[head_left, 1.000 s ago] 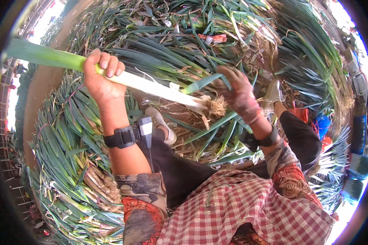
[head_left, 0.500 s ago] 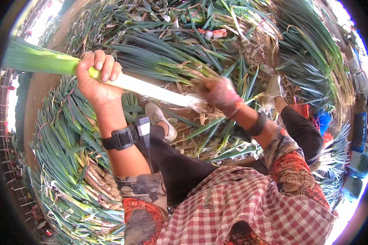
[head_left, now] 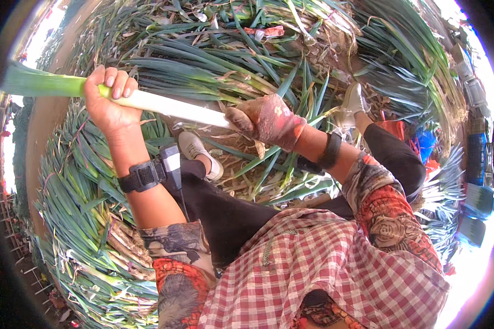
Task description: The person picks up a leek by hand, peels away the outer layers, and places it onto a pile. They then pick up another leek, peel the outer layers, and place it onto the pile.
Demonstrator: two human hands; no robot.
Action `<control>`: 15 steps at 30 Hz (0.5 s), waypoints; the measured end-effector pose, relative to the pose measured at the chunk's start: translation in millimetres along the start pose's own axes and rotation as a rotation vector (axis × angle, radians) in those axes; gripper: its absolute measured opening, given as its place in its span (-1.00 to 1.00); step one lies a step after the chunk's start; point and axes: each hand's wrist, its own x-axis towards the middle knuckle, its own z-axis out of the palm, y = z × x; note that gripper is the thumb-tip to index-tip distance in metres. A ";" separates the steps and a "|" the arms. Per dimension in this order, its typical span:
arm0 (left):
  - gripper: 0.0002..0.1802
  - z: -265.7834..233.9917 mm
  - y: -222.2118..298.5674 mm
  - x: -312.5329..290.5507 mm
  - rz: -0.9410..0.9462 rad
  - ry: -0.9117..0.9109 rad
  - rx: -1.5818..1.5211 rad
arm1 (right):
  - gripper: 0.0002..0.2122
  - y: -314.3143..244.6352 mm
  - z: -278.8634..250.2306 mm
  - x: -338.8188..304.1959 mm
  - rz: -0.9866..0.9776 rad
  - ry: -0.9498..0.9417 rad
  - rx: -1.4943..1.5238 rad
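A single large green onion (head_left: 181,111) stretches across in front of me, its green leaves at the far left and its bare white shank toward the middle. Bare fingers of my left hand (head_left: 112,98) wrap round it where green turns to white. My right hand (head_left: 269,120), in a reddish, dirt-stained glove, is closed round the root end and hides the roots. The onion is held above the ground, tilted slightly down to the right.
Heaped green onions (head_left: 88,219) lie along my left, with more piles (head_left: 197,71) ahead and at the upper right (head_left: 411,60). Leaf scraps litter the ground between my shoes. A blue plastic bag (head_left: 425,141) and a red one (head_left: 392,129) lie right of my knee.
My right hand, blurred before at the root end, is now sharp and closed round it. Both hands and the onion have shifted a little left in view.
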 end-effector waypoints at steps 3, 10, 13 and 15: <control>-0.84 0.3 -1.9 -3.6 -0.011 0.020 0.006 | -0.86 13.2 9.8 -8.7 -0.055 0.087 -0.056; -0.83 -12.8 10.5 -4.4 -0.052 0.008 0.025 | -0.74 80.8 14.3 -76.3 0.030 -0.075 -0.211; -0.80 -29.8 41.1 2.3 0.014 0.036 0.024 | -0.78 193.4 34.5 -180.2 0.590 -0.672 -0.639; -0.78 -27.6 45.8 0.8 0.060 0.157 0.098 | -0.65 188.2 22.0 -191.7 0.759 -0.701 -0.620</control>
